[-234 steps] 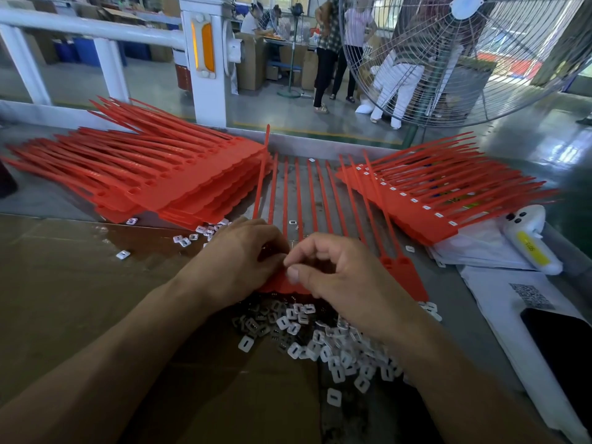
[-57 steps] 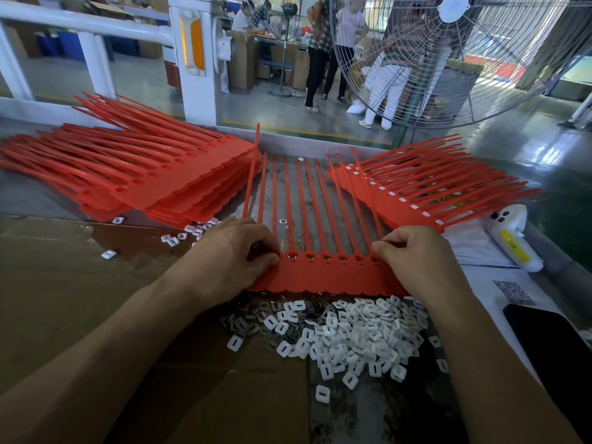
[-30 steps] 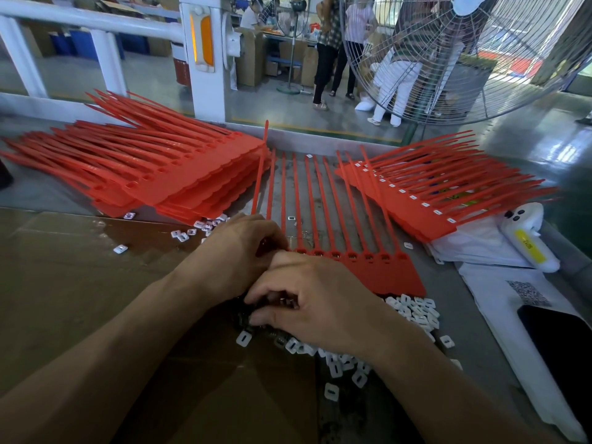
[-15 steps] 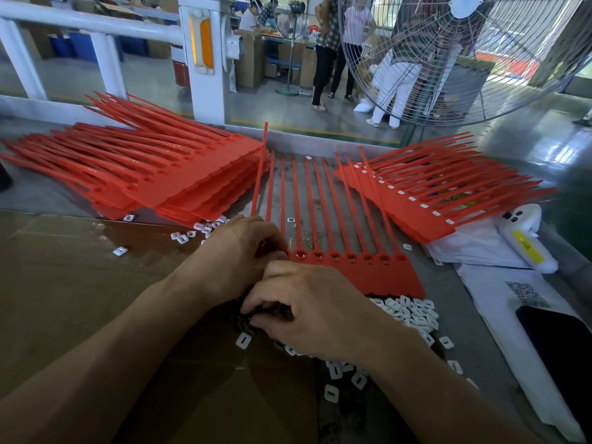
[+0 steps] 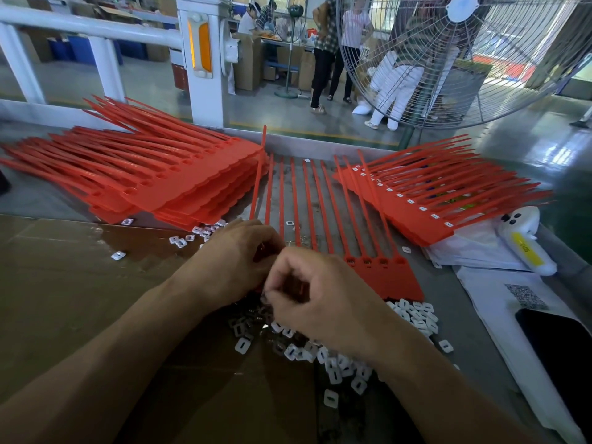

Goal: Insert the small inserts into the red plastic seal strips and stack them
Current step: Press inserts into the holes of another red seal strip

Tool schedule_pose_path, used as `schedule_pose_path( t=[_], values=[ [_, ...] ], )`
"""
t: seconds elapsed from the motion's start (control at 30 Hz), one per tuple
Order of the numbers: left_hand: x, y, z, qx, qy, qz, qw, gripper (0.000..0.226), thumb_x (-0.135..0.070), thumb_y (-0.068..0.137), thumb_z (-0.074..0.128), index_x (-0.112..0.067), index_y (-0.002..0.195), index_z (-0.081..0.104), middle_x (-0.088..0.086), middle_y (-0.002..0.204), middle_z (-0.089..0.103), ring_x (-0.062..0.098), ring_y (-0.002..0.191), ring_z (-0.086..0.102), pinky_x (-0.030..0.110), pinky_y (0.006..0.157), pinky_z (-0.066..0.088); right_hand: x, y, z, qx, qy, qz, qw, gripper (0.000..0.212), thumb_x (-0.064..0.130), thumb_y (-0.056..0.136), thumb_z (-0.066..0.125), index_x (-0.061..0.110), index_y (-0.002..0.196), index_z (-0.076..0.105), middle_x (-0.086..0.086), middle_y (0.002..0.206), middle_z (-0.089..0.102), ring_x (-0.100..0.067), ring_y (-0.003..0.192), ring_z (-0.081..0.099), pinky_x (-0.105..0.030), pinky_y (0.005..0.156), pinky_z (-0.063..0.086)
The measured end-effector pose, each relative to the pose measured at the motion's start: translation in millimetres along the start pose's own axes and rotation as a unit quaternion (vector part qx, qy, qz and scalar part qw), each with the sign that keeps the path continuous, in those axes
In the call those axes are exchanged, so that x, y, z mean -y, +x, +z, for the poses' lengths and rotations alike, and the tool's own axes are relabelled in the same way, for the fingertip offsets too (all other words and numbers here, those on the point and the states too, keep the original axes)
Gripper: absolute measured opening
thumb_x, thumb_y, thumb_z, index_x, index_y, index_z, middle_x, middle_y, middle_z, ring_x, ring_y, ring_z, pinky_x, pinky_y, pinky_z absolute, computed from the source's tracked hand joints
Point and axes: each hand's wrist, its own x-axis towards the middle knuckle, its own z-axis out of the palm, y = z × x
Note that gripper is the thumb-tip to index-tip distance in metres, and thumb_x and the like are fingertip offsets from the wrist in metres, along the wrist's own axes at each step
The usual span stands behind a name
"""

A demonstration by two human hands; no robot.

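A red seal strip sheet (image 5: 394,277) lies flat in front of me, its long tails pointing away. My left hand (image 5: 237,261) grips its left end, fingers curled over the tags. My right hand (image 5: 320,299) hovers just above the sheet's near edge with fingers curled and pinches a small white insert at thumb and fingertip. A heap of white inserts (image 5: 333,360) lies below the sheet, partly hidden under my right hand. A stack of red sheets without inserts (image 5: 179,184) sits at the left. A stack with white inserts fitted (image 5: 426,206) sits at the right.
Loose inserts (image 5: 182,241) are scattered by the left stack. A white handheld device with a yellow label (image 5: 525,245) lies on plastic bags at the right. A black phone (image 5: 557,350) rests on white paper at the right edge. A big floor fan (image 5: 464,59) stands beyond the table.
My right hand went from the sheet's right end down into the insert heap, then lifted from the heap toward the sheet's left end beside my left hand. The left hand stayed put.
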Motion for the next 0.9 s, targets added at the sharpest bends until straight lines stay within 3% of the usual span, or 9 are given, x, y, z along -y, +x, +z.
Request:
schedule_pose_path(
  t=[0.1,0.2,0.47,0.7,0.9],
  values=[
    [0.9,-0.1,0.6,-0.009,0.002,0.003,1.000,0.007,-0.027,0.092,0.068,-0.028,0.098,0.070,-0.010,0.096,0.063,0.010,0.095,0.056,0.036,0.090,0.048,-4.7,-0.8,-9.7,-0.069,0.030,0.037,0.996,0.016,0.019,0.094,0.069,0.034,0.093,0.064,0.010,0.086,0.071,-0.003,0.072,0.066,-0.019,0.064,0.054],
    [2.8,0.0,1.3,-0.004,0.014,-0.001,1.000,0.011,-0.034,0.094,0.068,-0.031,0.104,0.071,-0.016,0.100,0.062,0.006,0.099,0.055,0.032,0.092,0.047,-12.3,-0.5,-19.3,-0.103,0.017,0.069,0.992,0.018,0.016,0.095,0.070,0.034,0.095,0.069,0.012,0.089,0.071,-0.001,0.079,0.067,-0.010,0.069,0.049],
    [2.7,0.4,1.9,-0.007,0.015,-0.005,1.000,0.013,-0.034,0.094,0.068,-0.031,0.106,0.071,-0.016,0.103,0.063,0.006,0.101,0.056,0.034,0.094,0.049,-19.5,-4.1,-31.8,0.038,-0.017,0.102,0.994,0.021,0.017,0.090,0.080,0.034,0.100,0.073,0.016,0.094,0.072,0.000,0.086,0.068,-0.014,0.074,0.052],
    [3.9,-0.1,2.3,-0.007,0.016,-0.005,1.000,0.013,-0.033,0.094,0.068,-0.030,0.106,0.072,-0.014,0.103,0.064,0.008,0.101,0.056,0.035,0.094,0.048,-20.4,-4.7,-33.4,0.030,0.004,0.096,0.995,0.019,0.017,0.087,0.082,0.032,0.096,0.074,0.014,0.090,0.075,-0.002,0.085,0.071,-0.018,0.077,0.057],
    [4.1,-0.1,2.2,-0.011,0.018,-0.003,1.000,0.013,-0.032,0.094,0.069,-0.029,0.106,0.072,-0.012,0.102,0.064,0.009,0.101,0.056,0.036,0.095,0.047,-20.3,-2.6,-29.7,0.041,0.024,0.084,0.995,0.008,0.023,0.089,0.081,0.027,0.089,0.074,0.006,0.079,0.075,-0.002,0.064,0.066,-0.016,0.061,0.051]
  ],
)
